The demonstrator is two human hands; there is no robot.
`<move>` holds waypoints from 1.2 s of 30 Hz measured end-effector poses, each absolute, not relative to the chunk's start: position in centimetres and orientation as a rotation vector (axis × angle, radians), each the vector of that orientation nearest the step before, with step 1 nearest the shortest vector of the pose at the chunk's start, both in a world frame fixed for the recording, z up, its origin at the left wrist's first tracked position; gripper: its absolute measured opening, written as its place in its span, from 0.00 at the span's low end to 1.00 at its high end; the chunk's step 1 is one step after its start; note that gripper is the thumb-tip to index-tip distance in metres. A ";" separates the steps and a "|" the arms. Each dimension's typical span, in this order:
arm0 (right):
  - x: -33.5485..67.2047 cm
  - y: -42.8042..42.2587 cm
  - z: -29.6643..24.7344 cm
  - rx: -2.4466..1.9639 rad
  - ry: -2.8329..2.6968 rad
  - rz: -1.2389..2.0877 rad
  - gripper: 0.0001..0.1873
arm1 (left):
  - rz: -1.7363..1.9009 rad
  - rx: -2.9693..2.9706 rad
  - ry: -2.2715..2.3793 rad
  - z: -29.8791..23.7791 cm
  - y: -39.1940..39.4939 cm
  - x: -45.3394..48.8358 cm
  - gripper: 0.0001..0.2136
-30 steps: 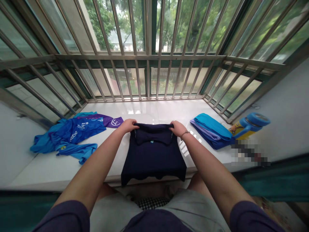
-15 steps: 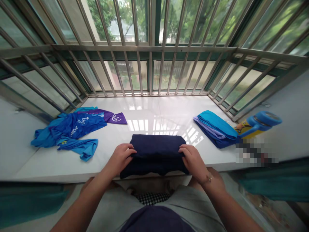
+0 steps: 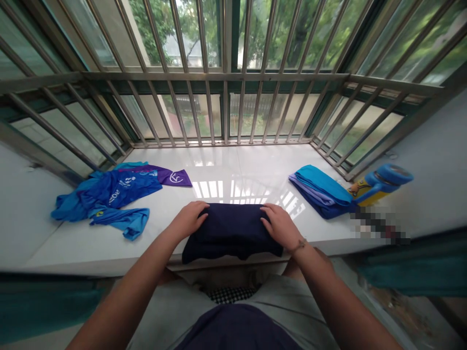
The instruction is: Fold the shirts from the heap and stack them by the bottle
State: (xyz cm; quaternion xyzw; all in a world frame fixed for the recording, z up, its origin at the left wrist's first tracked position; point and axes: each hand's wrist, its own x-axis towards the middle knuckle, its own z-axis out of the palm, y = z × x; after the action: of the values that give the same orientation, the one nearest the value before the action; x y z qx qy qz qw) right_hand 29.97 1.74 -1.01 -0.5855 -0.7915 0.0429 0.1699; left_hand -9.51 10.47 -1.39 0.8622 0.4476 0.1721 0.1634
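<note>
We see soft, matt cloth in the navy shirt [image 3: 231, 233], lying on the smooth, glossy tile of the windowsill [image 3: 233, 165]. Beyond the windowsill, the window bars [image 3: 204, 107] are smooth metal. At its left end, the blue shirt [image 3: 109, 189] has a faint sheen; at its right end, the bottle [image 3: 383, 180] is glossy plastic.

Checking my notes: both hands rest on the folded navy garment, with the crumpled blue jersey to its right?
No: the head view shows the crumpled blue jersey left of the folded navy garment, not right. The left hand and right hand do rest on it.
</note>
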 end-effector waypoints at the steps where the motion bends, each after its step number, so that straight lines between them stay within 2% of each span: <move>1: 29.9 3.0 -1.1 -1.717 -2.297 0.151 0.23 | 0.419 2.454 1.301 -1.4 11.9 -9.0 0.18; 3: 29.9 5.4 -1.3 -1.840 -2.389 0.259 0.29 | 0.218 2.427 1.343 -1.3 14.5 -8.0 0.26; 4: 29.9 6.4 -1.3 -1.891 -2.422 0.322 0.29 | 0.103 2.404 1.349 -1.1 15.6 -7.6 0.28; 8: 30.0 9.6 -1.0 -1.936 -2.483 0.471 0.16 | -0.165 2.343 1.313 -0.1 19.2 -6.3 0.18; 12: 30.1 11.9 0.4 -1.931 -2.429 0.416 0.11 | -0.082 2.372 1.329 1.3 21.2 -5.6 0.13; 17: 30.2 12.7 2.8 -1.917 -2.212 0.189 0.13 | 0.247 2.424 1.468 3.5 21.6 -6.0 0.07; 21: 30.8 10.3 3.2 -1.698 -2.112 0.076 0.11 | 0.621 2.504 1.376 3.6 18.7 -7.6 0.03; 23: 31.2 7.9 2.3 -1.611 -2.153 0.086 0.15 | 0.683 2.520 1.271 2.5 15.9 -8.6 0.08; 26: 32.2 3.4 -0.3 -1.493 -2.270 0.134 0.24 | 0.618 2.539 1.168 -0.2 10.6 -9.9 0.14; 31: 33.9 -2.8 -4.7 -1.500 -2.342 0.230 0.29 | 0.410 2.491 1.122 -3.6 2.6 -11.1 0.12; 33: 34.4 -3.8 -5.2 -1.524 -2.294 0.276 0.31 | 0.421 2.428 1.104 -3.8 1.2 -11.3 0.13; 36: 34.7 -3.6 -4.6 -1.567 -2.197 0.309 0.31 | 0.569 2.313 1.186 -3.7 1.6 -11.4 0.11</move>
State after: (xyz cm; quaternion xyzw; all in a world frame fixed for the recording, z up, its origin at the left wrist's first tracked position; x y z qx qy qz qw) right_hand 34.67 -3.55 -4.62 -0.5638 -0.7906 0.1113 0.2111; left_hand -11.39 1.64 -3.74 0.8441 0.4330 0.2078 0.2381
